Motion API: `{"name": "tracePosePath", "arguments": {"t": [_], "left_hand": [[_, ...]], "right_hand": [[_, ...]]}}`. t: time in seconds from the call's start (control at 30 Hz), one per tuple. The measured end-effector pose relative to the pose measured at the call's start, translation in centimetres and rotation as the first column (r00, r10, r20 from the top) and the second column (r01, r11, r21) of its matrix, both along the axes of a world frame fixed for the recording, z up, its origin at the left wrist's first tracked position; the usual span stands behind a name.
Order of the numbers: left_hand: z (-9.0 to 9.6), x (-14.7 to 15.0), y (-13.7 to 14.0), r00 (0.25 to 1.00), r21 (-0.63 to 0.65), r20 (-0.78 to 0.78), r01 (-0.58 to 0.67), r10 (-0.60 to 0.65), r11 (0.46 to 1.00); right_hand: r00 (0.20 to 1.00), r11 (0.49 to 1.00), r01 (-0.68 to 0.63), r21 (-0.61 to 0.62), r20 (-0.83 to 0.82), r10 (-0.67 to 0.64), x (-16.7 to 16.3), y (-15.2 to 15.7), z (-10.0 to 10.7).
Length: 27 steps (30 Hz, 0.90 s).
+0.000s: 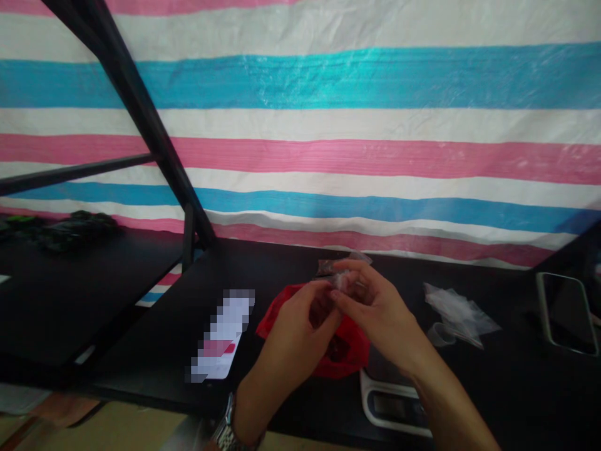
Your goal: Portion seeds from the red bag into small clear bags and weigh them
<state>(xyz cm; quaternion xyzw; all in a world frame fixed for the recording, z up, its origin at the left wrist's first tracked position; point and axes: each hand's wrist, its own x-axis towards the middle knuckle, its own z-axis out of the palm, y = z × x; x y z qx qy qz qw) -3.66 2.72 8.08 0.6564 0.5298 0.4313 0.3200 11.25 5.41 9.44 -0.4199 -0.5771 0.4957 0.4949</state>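
My left hand (300, 332) and my right hand (375, 307) meet over a red plastic bag (359, 347). Between their fingertips both pinch a small clear plastic bag (342, 282), mostly covered by the fingers. The red bag lies open on the black table, and dark contents show inside it; what they are is too dim to tell. Just beyond my fingers lies a small clear bag with something brown in it (325, 267). Under my right forearm sits a white-rimmed digital scale (394, 406), partly hidden.
Several clear plastic bags (462, 313) lie in a pile on the right, beside a clear ring-shaped piece (441, 335). A phone (568, 313) rests at far right; a pixelated, phone-like item (225, 338) lies left. A black metal frame (141, 106) rises before the striped sheet (375, 156).
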Motion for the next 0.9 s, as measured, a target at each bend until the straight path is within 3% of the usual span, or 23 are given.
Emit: {"name": "tracePosePath", "arguments": {"t": [0.37,0.53,0.67,0.9], "left_hand": [[0.4,-0.8,-0.1,0.994,0.033,-0.088,0.070,-0.067,0.997],[0.4,-0.7,-0.2,0.987,0.042,-0.138,0.085,-0.079,0.995],[0.3,-0.8,-0.2,0.993,-0.007,-0.058,0.106,-0.106,0.994],[0.1,-1.5,0.2,0.988,-0.044,0.049,0.149,-0.147,0.988]], "right_hand": [[0.985,0.966,-0.081,-0.245,-0.166,0.040,0.5,0.2,-0.2],[0.988,0.968,-0.017,-0.250,-0.151,-0.022,-0.1,0.3,-0.5],[0.989,0.973,0.018,-0.229,-0.138,-0.051,-0.4,0.2,-0.7],[0.986,0.972,-0.032,-0.231,-0.168,-0.007,0.1,0.4,-0.6]]}}
